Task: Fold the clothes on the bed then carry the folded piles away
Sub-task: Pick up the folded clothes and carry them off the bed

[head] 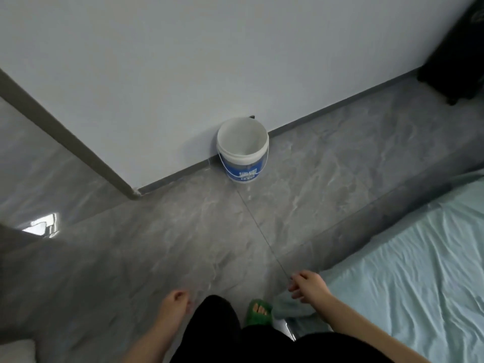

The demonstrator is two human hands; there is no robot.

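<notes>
I stand on the floor beside the bed (419,258), whose light blue-green sheet is wrinkled and shows no clothes in the visible part. My left hand (175,303) hangs low at the bottom centre-left, fingers loosely curled, holding nothing. My right hand (309,285) reaches forward near the bed's corner with its fingers curled. A grey-blue piece of cloth (289,307) shows just under that hand; whether the fingers hold it is unclear. My black trousers and a green slipper (258,313) are at the bottom.
A white bucket (242,150) with a blue label stands against the pale wall ahead. A wall corner (131,189) juts out at the left, with grey tiled floor opening beyond it. A dark object (455,61) stands at the far right by the wall.
</notes>
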